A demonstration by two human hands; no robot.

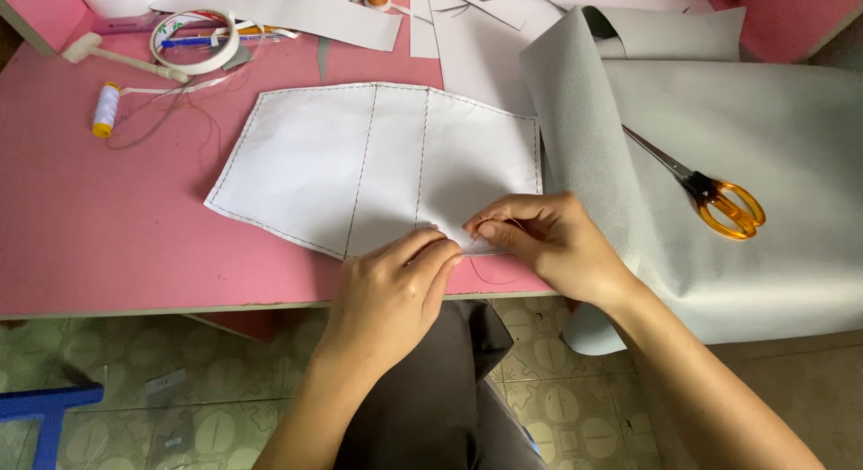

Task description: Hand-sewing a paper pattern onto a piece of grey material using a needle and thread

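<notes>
A white sewn panel piece (360,160) with dark stitch lines lies flat on the pink table (99,227). My left hand (391,295) presses its fingertips on the piece's near edge. My right hand (544,241) pinches the same edge just to the right, fingers closed on the fabric. The two hands almost touch at the near edge of the table.
Grey fabric (719,173) drapes over the table's right side with orange-handled scissors (719,200) on it. A thread spool (105,109), a tape roll (195,40), a white mallet (117,57) and paper pieces (288,12) lie at the back. A blue stool (45,407) stands on the floor at left.
</notes>
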